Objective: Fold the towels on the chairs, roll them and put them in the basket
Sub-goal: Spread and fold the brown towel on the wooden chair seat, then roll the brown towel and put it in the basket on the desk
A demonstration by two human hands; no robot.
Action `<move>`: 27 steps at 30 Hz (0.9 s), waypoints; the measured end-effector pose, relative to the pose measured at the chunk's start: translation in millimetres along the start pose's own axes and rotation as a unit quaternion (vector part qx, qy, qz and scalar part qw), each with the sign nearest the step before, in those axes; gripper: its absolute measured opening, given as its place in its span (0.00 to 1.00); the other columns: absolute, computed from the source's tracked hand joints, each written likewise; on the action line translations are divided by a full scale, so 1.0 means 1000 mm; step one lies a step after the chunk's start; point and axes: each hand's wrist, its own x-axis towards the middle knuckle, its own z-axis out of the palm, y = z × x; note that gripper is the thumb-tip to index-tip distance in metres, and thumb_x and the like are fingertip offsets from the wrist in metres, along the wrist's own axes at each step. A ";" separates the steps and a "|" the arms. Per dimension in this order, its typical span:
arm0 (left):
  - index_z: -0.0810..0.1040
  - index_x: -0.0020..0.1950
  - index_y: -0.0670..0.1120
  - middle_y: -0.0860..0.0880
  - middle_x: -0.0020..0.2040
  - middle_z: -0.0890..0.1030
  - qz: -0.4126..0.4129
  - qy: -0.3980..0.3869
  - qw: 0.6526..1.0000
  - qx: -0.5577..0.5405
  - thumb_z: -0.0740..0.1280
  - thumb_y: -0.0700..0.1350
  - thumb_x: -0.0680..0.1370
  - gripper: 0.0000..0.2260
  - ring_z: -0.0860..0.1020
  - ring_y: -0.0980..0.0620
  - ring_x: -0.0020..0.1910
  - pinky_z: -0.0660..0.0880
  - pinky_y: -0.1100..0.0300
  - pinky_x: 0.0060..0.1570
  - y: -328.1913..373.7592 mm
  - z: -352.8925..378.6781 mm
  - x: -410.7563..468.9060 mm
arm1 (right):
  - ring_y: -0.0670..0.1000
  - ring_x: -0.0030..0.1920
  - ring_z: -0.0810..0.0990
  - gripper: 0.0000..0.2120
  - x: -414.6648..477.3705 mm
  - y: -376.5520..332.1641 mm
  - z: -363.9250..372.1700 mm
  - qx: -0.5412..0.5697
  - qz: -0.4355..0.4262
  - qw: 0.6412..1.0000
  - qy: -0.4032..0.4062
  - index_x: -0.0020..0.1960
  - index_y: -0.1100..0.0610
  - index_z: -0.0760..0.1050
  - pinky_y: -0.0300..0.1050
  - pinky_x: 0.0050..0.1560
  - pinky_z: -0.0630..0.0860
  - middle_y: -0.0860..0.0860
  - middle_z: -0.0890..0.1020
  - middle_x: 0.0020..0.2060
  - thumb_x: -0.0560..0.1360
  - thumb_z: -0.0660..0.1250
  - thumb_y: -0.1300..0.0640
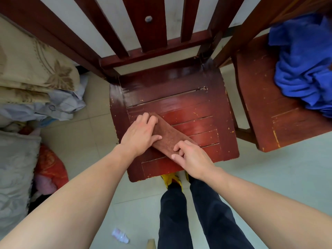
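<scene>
Fingers of left hand (139,133) spread flat on towel (168,136), of right hand (193,157) curled round its end.

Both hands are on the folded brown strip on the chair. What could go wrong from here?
1. The brown towel lies aslant on the glossy chair seat; it may slide as the right hand works its near end, unless the left hand pins the far end.
2. The narrow strip could roll crooked or unfold.
3. No basket is in view; a long carry could loosen the roll.
</scene>
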 end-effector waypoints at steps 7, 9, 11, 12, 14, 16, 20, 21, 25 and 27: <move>0.51 0.77 0.52 0.42 0.79 0.50 0.069 -0.062 0.974 0.209 0.73 0.55 0.69 0.43 0.51 0.42 0.77 0.60 0.48 0.69 -0.013 -0.018 0.005 | 0.53 0.60 0.70 0.35 -0.009 0.017 -0.013 -0.184 0.046 0.979 0.080 0.72 0.49 0.60 0.48 0.50 0.75 0.50 0.70 0.63 0.71 0.71 0.42; 0.42 0.78 0.54 0.44 0.79 0.49 0.077 -0.087 0.965 0.235 0.73 0.51 0.71 0.47 0.49 0.44 0.78 0.57 0.48 0.71 -0.013 -0.013 0.004 | 0.53 0.62 0.70 0.38 -0.005 0.018 -0.009 -0.152 0.051 0.985 0.060 0.75 0.48 0.56 0.51 0.52 0.75 0.50 0.71 0.63 0.71 0.71 0.45; 0.44 0.78 0.53 0.43 0.76 0.57 0.079 -0.082 0.964 0.241 0.72 0.48 0.70 0.46 0.54 0.42 0.76 0.59 0.49 0.69 -0.011 -0.009 0.003 | 0.54 0.62 0.70 0.36 -0.001 0.015 -0.004 -0.110 0.075 0.990 0.041 0.73 0.48 0.59 0.52 0.52 0.74 0.50 0.73 0.61 0.71 0.72 0.47; 0.46 0.78 0.53 0.43 0.73 0.61 0.084 -0.077 0.963 0.244 0.72 0.48 0.70 0.45 0.59 0.41 0.72 0.61 0.49 0.67 -0.008 -0.008 0.001 | 0.54 0.61 0.70 0.33 -0.002 0.013 -0.002 -0.099 0.092 0.990 0.034 0.71 0.49 0.63 0.52 0.52 0.73 0.50 0.74 0.59 0.70 0.72 0.48; 0.53 0.76 0.52 0.43 0.66 0.66 0.092 -0.076 0.962 0.247 0.72 0.48 0.69 0.41 0.65 0.42 0.65 0.64 0.50 0.62 -0.001 -0.012 -0.003 | 0.54 0.58 0.71 0.25 -0.009 0.008 0.001 -0.088 0.115 0.989 0.034 0.63 0.50 0.69 0.50 0.50 0.72 0.50 0.73 0.56 0.69 0.72 0.50; 0.65 0.70 0.51 0.44 0.61 0.68 0.102 -0.080 0.962 0.242 0.72 0.51 0.68 0.32 0.66 0.42 0.61 0.65 0.50 0.59 0.007 -0.020 -0.010 | 0.53 0.55 0.71 0.19 -0.023 0.004 0.001 -0.079 0.119 0.988 0.055 0.57 0.49 0.70 0.48 0.45 0.71 0.49 0.72 0.52 0.69 0.71 0.53; 0.70 0.59 0.49 0.47 0.59 0.70 0.157 -0.105 0.958 0.214 0.70 0.51 0.67 0.22 0.69 0.44 0.61 0.66 0.51 0.55 0.037 -0.041 -0.043 | 0.53 0.51 0.72 0.15 -0.078 -0.010 -0.013 -0.098 0.093 0.984 0.116 0.51 0.50 0.66 0.47 0.42 0.69 0.48 0.72 0.49 0.70 0.68 0.60; 0.69 0.58 0.48 0.48 0.59 0.72 0.166 -0.108 0.960 0.196 0.70 0.50 0.67 0.21 0.70 0.45 0.60 0.67 0.52 0.54 0.047 -0.046 -0.052 | 0.54 0.49 0.73 0.15 -0.094 -0.013 -0.019 -0.103 0.095 0.982 0.130 0.51 0.51 0.65 0.48 0.41 0.69 0.49 0.73 0.47 0.70 0.66 0.63; 0.68 0.53 0.46 0.46 0.49 0.78 0.207 -0.082 0.965 0.138 0.64 0.47 0.69 0.15 0.77 0.42 0.47 0.67 0.52 0.42 0.107 -0.080 -0.094 | 0.57 0.48 0.77 0.19 -0.179 -0.021 -0.042 -0.121 0.137 0.963 0.197 0.59 0.51 0.66 0.49 0.42 0.69 0.51 0.79 0.51 0.71 0.61 0.67; 0.68 0.57 0.46 0.46 0.47 0.78 0.246 -0.070 0.952 0.166 0.65 0.48 0.71 0.16 0.78 0.42 0.45 0.69 0.50 0.41 0.143 -0.097 -0.111 | 0.56 0.60 0.75 0.29 -0.223 -0.018 -0.052 -0.128 0.152 0.955 0.220 0.72 0.50 0.62 0.49 0.52 0.70 0.51 0.76 0.64 0.73 0.59 0.66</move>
